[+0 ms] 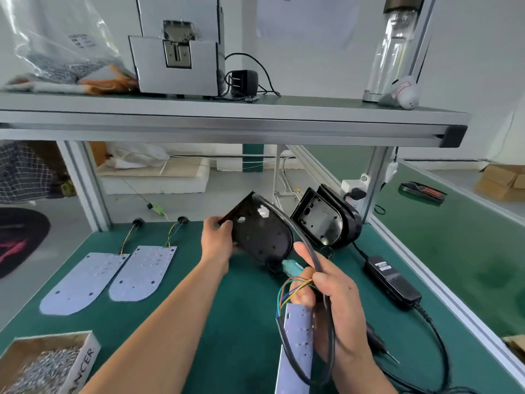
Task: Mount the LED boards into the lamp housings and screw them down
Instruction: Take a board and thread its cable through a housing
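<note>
My left hand (217, 240) grips the straight edge of a black lamp housing (261, 234), held tilted above the green mat with its inside facing me. My right hand (332, 302) holds a white LED board (297, 348) on edge, together with its coloured wires (287, 291) and a black cable (301, 240) that runs up to the housing. A teal connector (292, 268) hangs between hand and housing. Two more LED boards (85, 280) (145, 271) lie flat at the left. More black housings (326, 220) lean at the back right.
A cardboard box of screws (48, 365) sits at the front left. A black power adapter (392, 280) and its cable lie at the right, with an electric screwdriver tip (380, 345) behind my right hand. An aluminium shelf (227, 120) spans overhead.
</note>
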A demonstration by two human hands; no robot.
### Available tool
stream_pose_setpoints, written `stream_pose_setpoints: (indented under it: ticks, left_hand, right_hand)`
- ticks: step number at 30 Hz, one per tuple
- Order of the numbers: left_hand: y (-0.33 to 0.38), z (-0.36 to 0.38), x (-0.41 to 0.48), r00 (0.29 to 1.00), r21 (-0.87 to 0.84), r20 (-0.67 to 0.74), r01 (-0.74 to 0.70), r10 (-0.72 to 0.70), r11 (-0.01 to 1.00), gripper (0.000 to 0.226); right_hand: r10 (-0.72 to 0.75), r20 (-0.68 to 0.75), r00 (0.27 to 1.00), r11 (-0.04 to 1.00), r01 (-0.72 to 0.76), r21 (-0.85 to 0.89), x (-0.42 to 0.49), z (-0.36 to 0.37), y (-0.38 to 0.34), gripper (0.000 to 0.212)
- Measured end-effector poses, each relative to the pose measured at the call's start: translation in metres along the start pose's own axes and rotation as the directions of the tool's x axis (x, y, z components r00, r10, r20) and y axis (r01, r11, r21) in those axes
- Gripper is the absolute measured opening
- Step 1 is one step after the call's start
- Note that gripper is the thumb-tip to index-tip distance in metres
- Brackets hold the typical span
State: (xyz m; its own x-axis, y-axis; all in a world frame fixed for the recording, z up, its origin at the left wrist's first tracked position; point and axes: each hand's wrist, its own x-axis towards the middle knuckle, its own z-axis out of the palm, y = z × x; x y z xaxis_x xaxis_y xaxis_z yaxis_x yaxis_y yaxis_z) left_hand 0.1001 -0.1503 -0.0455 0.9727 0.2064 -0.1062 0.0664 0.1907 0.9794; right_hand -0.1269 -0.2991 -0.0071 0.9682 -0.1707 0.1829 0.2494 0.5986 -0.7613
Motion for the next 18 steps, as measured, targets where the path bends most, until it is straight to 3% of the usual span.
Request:
stream_pose_setpoints:
  ticks: [5,8,14,18]
  left_hand:
    - [0.004,-0.040,-0.029,0.999,-0.052,-0.033,-0.005,0.003,0.999,0.014]
    - [0.007,-0.060,-0.042,0.992,-0.075,-0.126,-0.008,-0.002,0.997,0.009]
    - [0.006,-0.102,-0.063,0.929,-0.033,-0.358,-0.114,0.094,0.993,0.015]
    - [0.007,-0.115,-0.071,0.934,-0.033,-0.354,-0.070,0.054,0.997,0.021]
  right_hand:
    - [0.059,0.092,0.994,0.995,-0.066,0.073,-0.004,0.008,-0.004,0.048]
    - [0.065,0.147,0.987,0.992,-0.080,0.096,-0.008,0.012,-0.010,0.051]
    - [0.071,0.095,0.993,0.997,-0.071,0.000,-0.016,0.025,-0.011,0.050]
    - [0.115,0.150,0.982,0.993,-0.113,-0.018,-0.021,0.028,-0.011,0.051]
